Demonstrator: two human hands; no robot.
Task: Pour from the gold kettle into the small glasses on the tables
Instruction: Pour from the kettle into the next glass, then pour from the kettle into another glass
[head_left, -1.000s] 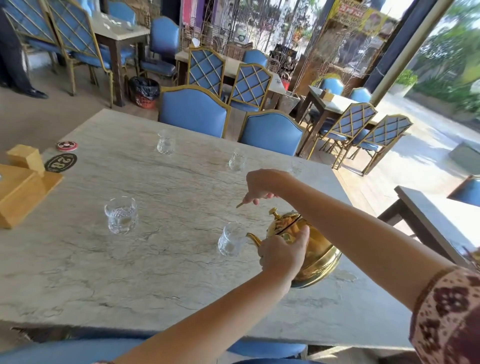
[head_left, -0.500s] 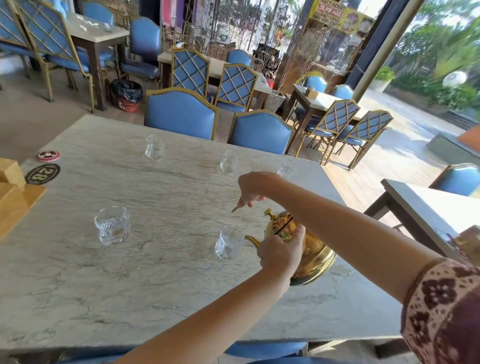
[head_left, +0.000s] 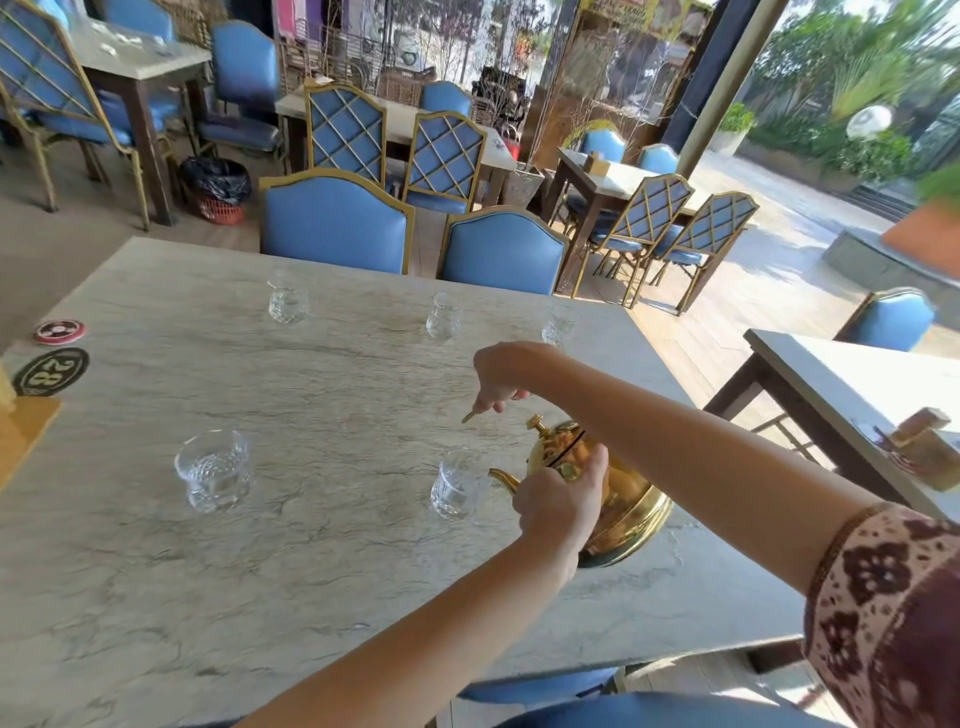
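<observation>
My right hand (head_left: 501, 376) grips the gold kettle (head_left: 618, 493) handle — left hand (head_left: 561, 501) steadies its body, spout at a small glass (head_left: 457, 486) just beyond my fingers.

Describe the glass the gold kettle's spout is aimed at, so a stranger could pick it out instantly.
Start at the big grey marble table, where five small clear glasses stand. Two sit in the near row; take the right one, beside the tilted gold kettle. It alone has the kettle's curved spout at its rim, and it is narrower than the wide patterned glass to its left.
</observation>
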